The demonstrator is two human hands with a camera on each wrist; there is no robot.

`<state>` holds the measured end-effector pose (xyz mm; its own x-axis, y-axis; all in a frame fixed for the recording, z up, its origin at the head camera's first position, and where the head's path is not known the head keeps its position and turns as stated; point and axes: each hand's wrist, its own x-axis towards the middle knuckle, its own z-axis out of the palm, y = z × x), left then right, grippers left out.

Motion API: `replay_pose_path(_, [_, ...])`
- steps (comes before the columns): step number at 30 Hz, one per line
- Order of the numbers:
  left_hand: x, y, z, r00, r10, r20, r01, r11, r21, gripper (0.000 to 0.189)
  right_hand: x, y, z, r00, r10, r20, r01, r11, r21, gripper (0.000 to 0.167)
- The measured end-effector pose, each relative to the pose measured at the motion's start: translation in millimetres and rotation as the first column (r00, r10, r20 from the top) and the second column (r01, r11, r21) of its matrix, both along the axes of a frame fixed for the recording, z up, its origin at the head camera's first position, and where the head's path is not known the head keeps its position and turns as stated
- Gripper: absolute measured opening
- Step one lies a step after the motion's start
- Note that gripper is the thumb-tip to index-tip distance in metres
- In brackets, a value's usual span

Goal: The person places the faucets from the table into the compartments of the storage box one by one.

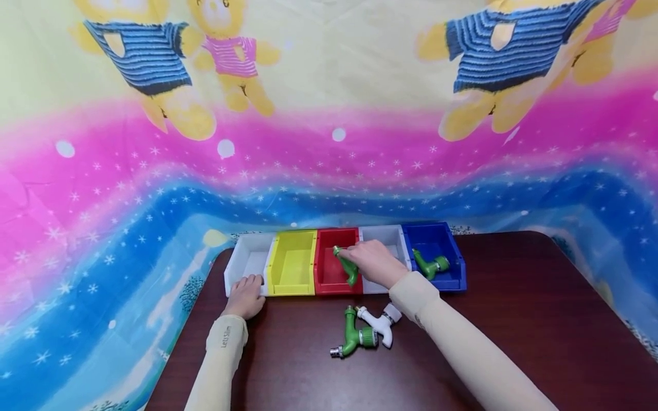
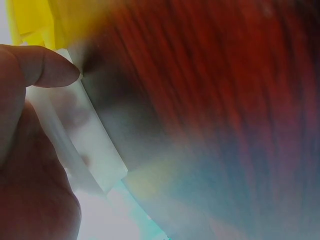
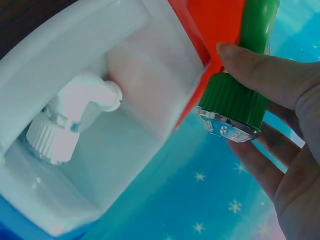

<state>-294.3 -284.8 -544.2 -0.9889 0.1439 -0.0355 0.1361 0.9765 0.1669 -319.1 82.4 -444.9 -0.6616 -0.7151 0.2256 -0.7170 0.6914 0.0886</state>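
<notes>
Handling of taps at a row of bins, with the red bin [image 1: 326, 251] as landmark. Over the red bin in the head view: a green tap [image 1: 350, 269], clamped between thumb and fingers of the right hand [image 1: 374, 261]; height above the floor of the red bin not readable. Immediately left of the red bin, a yellow bin [image 1: 293, 265]; farther left, an outer white bin [image 1: 252, 254], with fingers of the left hand [image 1: 245, 298] curled over its front wall and thumb outside. Immediately right of the red bin, an inner white bin [image 3: 145, 85] with a white tap [image 3: 77, 102] lying inside; farther right, a blue bin [image 1: 452, 284] with a second green tap [image 1: 430, 266]. In front of the red bin, on the table [image 1: 288, 371]: a third green tap [image 1: 351, 337] and, slightly farther right, a second white tap [image 1: 381, 324]. Probable faults, by judgement: slipping or twisting of the held tap, from a grip on a rounded body; catching of its spout on the red bin's front lip, from too low a path; skewing of the row, from a pull by the left hand.
</notes>
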Motion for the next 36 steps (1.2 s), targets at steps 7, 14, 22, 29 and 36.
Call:
replay_pose_path(7, [-3.2, -2.3, -3.3, 1.000, -0.012, -0.017, 0.012, 1.000, 0.009, 0.033, -14.6, -12.1, -5.4, 1.000, 0.007, 0.027, -0.007, 1.000, -0.020, 0.035])
replay_pose_path(14, [-2.5, -2.4, -1.1, 1.000, -0.016, -0.003, 0.016, 1.000, -0.003, 0.034, -25.0, -19.9, -9.4, 0.999, 0.005, 0.039, -0.005, 1.000, -0.002, 0.037])
replay_pose_path(22, [-4.2, -2.4, -4.9, 1.000, -0.010, -0.007, 0.010, 1.000, 0.010, 0.033, -31.0, -25.0, -13.2, 1.000, 0.003, 0.022, -0.003, 1.000, -0.005, 0.034])
replay_pose_path(29, [-5.4, -7.3, -12.5, 0.999, -0.022, -0.025, 0.023, 0.999, 0.028, 0.030, -34.2, -31.4, -18.8, 0.999, 0.032, 0.006, -0.032, 0.999, -0.026, 0.027])
replay_pose_path(36, [-6.3, -7.7, -12.4, 0.999, -0.021, -0.027, 0.022, 1.000, 0.013, 0.032, -33.6, -36.1, -26.9, 1.000, 0.028, -0.008, -0.028, 0.999, -0.046, 0.025])
